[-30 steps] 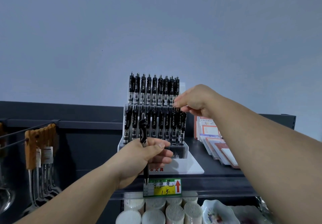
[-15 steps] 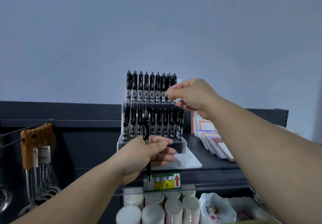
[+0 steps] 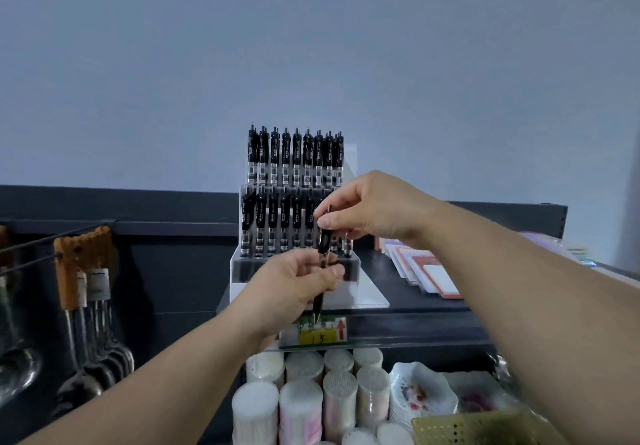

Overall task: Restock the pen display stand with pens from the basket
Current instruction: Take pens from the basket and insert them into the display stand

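A clear tiered pen display stand (image 3: 242, 264) sits on a dark shelf, with two rows of upright black pens (image 3: 273, 157). In front of its lower row, my left hand (image 3: 294, 285) grips a black pen (image 3: 323, 247) by its lower barrel, tip pointing down. My right hand (image 3: 367, 209) pinches the same pen at its top end. A corner of the yellow-green basket (image 3: 485, 429) shows at the bottom right; its contents are not visible.
A yellow price tag (image 3: 315, 335) hangs on the shelf edge. Notepads (image 3: 429, 271) lie right of the stand. Below are white cylindrical packs (image 3: 301, 406) and flowered dishes (image 3: 422, 396). Ladles with wooden handles (image 3: 83, 264) hang at left.
My right hand has come down from the top row of the stand and now pinches the top of the pen in my left hand. The view has tilted down, revealing the basket corner.
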